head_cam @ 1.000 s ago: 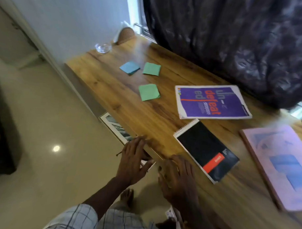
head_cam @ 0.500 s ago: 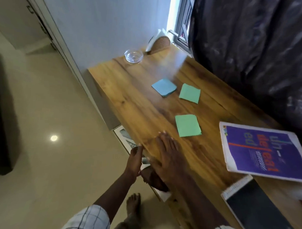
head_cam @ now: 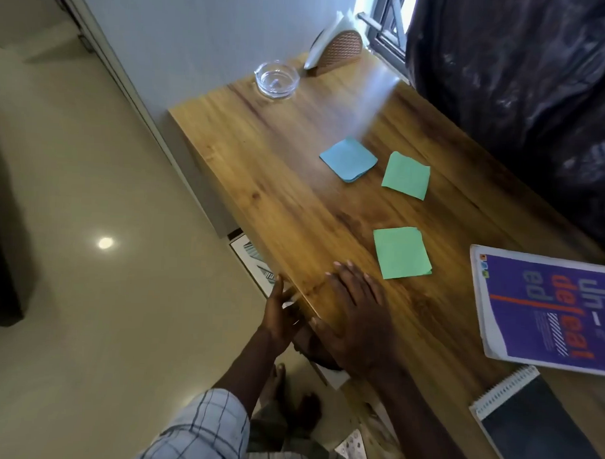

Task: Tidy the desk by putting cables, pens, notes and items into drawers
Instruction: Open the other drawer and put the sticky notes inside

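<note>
**Both hands flat at the desk's front edge**

The right hand (head_cam: 356,320) is lying palm down on the wooden desk top (head_cam: 279,166), just inside its front edge, fingers straight and slightly spread, gripping nothing. The left hand (head_cam: 280,316) is reaching up beside it from below. Its fingers are stretched nearly straight against the desk's front edge, where the shallow drawer (head_cam: 250,260) is showing a printed sheet beyond the left fingertips. This hand is also unclenched, and motion blur is hiding its exact contact.

A square green paper note (head_cam: 401,252) is lying just ahead of the right fingertips. A second green note (head_cam: 406,175) and a blue square note (head_cam: 348,158) are sitting farther ahead, side by side and not touching.

To the right of the right hand, a purple soft-cover book (head_cam: 548,310) is lying flat. A black spiral-bound notebook (head_cam: 534,419) is sitting nearer the person than the book. Far beyond both hands, a clear glass bowl (head_cam: 276,79) is standing by a brown woven holder (head_cam: 338,53).
</note>
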